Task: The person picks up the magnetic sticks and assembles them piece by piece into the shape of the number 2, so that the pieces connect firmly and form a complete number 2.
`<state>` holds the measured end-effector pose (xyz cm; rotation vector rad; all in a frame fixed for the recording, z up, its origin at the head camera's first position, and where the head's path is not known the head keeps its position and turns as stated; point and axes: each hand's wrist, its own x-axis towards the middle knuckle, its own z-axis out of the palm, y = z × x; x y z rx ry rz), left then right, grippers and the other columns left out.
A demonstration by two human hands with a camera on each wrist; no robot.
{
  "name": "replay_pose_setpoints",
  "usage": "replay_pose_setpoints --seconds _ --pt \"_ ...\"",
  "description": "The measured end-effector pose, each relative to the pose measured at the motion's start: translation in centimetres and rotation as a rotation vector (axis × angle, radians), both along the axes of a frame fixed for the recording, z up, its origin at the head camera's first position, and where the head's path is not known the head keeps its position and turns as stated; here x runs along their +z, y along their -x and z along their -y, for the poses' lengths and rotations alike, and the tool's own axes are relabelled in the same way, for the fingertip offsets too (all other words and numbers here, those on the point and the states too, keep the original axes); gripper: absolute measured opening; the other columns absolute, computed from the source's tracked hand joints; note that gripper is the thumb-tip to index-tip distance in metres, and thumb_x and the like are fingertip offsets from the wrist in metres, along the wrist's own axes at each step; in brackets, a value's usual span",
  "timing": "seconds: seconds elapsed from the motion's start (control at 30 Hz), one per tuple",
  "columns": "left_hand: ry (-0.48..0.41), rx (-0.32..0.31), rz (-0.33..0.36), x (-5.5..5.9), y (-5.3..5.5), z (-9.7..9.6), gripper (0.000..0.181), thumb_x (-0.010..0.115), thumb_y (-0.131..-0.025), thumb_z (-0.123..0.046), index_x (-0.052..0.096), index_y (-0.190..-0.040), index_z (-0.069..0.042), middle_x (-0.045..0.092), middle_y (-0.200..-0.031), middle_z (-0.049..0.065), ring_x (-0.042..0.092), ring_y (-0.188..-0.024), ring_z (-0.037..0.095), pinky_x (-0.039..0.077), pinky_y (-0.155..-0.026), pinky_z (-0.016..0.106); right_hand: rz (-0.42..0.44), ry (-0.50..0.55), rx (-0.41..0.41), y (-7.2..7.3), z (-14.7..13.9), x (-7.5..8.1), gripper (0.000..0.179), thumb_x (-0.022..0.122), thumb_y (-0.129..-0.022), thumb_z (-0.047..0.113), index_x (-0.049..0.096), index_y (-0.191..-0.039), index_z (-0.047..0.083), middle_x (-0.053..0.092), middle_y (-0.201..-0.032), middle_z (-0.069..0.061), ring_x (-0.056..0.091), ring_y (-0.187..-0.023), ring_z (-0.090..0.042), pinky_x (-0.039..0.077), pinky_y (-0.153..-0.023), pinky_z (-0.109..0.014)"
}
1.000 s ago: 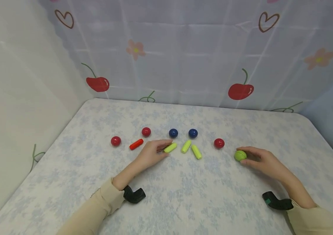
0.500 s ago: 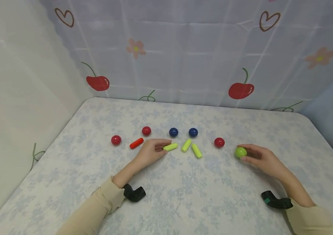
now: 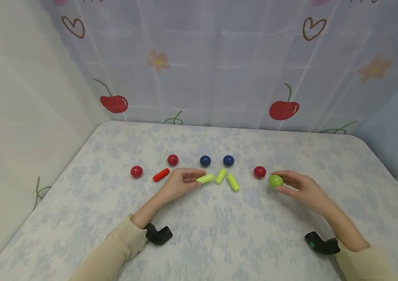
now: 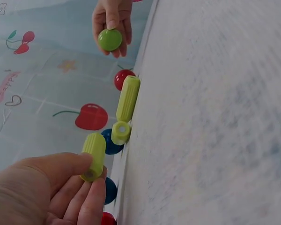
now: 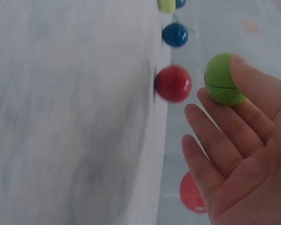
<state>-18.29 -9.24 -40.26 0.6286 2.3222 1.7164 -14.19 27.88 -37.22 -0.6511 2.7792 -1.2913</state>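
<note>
My left hand (image 3: 181, 182) pinches a yellow-green ribbed cylinder (image 3: 205, 178) between thumb and fingertips; the left wrist view shows this cylinder (image 4: 96, 149) raised off the table. Just to its right, two more yellow-green cylinders lie on the cloth, a nearer one (image 3: 233, 182) and a short-looking one (image 3: 221, 176). Over on the right, my right hand (image 3: 302, 189) holds a green ball (image 3: 275, 181) between thumb and fingers. That ball (image 5: 223, 79) has a dark seam round it and hangs clear of the table. A red ball (image 3: 259, 172) sits just left of it.
Two blue balls, one left (image 3: 205, 160) and one right (image 3: 228, 160), lie behind the cylinders. Farther left are two red balls, one (image 3: 172, 160) behind a red cylinder (image 3: 161, 175) and another (image 3: 136, 171) at the outer left. A curtain (image 3: 199, 70) hangs behind the table (image 3: 199, 242).
My right hand has lifted the green ball and carried it left, closer to the red ball. My left hand has raised and turned its yellow-green cylinder slightly. The head view has shifted a little.
</note>
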Motion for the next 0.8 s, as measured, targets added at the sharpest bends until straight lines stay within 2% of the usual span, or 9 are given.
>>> replay_pose_setpoints --seconds 0.1,0.2,0.3,0.47,0.67,0.8 --pt "-0.042 -0.024 0.031 0.1 -0.3 -0.1 0.033 0.066 -0.085 0.002 0.063 -0.118 0.002 0.062 -0.116 0.011 0.062 -0.101 0.017 0.049 -0.081 0.028 0.022 0.047 0.028 -0.5 1.3 0.2 0.041 0.068 -0.086 0.009 0.055 -0.123 -0.003 0.059 -0.117 -0.017 0.059 -0.102 -0.013 0.049 -0.076 -0.021" --pt "-0.074 -0.061 0.036 0.5 -0.5 -0.2 0.034 0.066 -0.085 0.001 0.062 -0.119 0.002 0.062 -0.118 0.011 0.061 -0.102 0.018 0.049 -0.081 0.028 0.046 0.09 0.046 -0.7 2.6 0.3 0.041 0.068 -0.086 0.006 0.054 -0.124 -0.004 0.058 -0.117 -0.019 0.061 -0.101 -0.025 0.051 -0.074 -0.024" --pt "-0.091 -0.119 0.026 0.9 -0.5 -0.3 0.034 0.066 -0.086 0.001 0.061 -0.12 0.003 0.061 -0.119 0.012 0.06 -0.104 0.02 0.049 -0.083 0.029 0.086 0.128 0.05 -0.6 4.0 0.4 0.042 0.067 -0.087 0.007 0.054 -0.125 -0.004 0.056 -0.12 -0.019 0.059 -0.104 -0.031 0.051 -0.075 -0.026" --pt "-0.107 -0.2 0.02 1.5 -0.6 -0.4 0.036 0.065 -0.084 0.005 0.061 -0.12 0.005 0.061 -0.119 0.014 0.059 -0.106 0.023 0.048 -0.084 0.031 0.147 0.202 0.065 -0.4 6.4 0.2 0.042 0.066 -0.087 0.007 0.053 -0.126 -0.004 0.056 -0.12 -0.019 0.059 -0.104 -0.031 0.051 -0.077 -0.029" --pt "-0.1 -0.248 0.033 1.8 -1.1 -0.6 0.034 0.065 -0.085 0.005 0.062 -0.119 0.004 0.062 -0.117 0.011 0.06 -0.104 0.019 0.049 -0.083 0.031 0.221 0.319 0.122 -0.5 8.9 -0.8 0.041 0.064 -0.087 0.0 0.051 -0.125 -0.01 0.051 -0.123 -0.025 0.058 -0.105 -0.033 0.05 -0.08 -0.03" --pt "-0.093 -0.288 0.023 1.9 -1.5 -0.9 0.034 0.067 -0.085 0.001 0.063 -0.119 0.002 0.062 -0.118 0.009 0.059 -0.106 0.017 0.048 -0.084 0.032 0.264 0.349 0.133 -1.0 9.5 -1.1 0.043 0.064 -0.089 0.004 0.05 -0.126 -0.01 0.049 -0.125 -0.028 0.058 -0.105 -0.033 0.05 -0.08 -0.03"
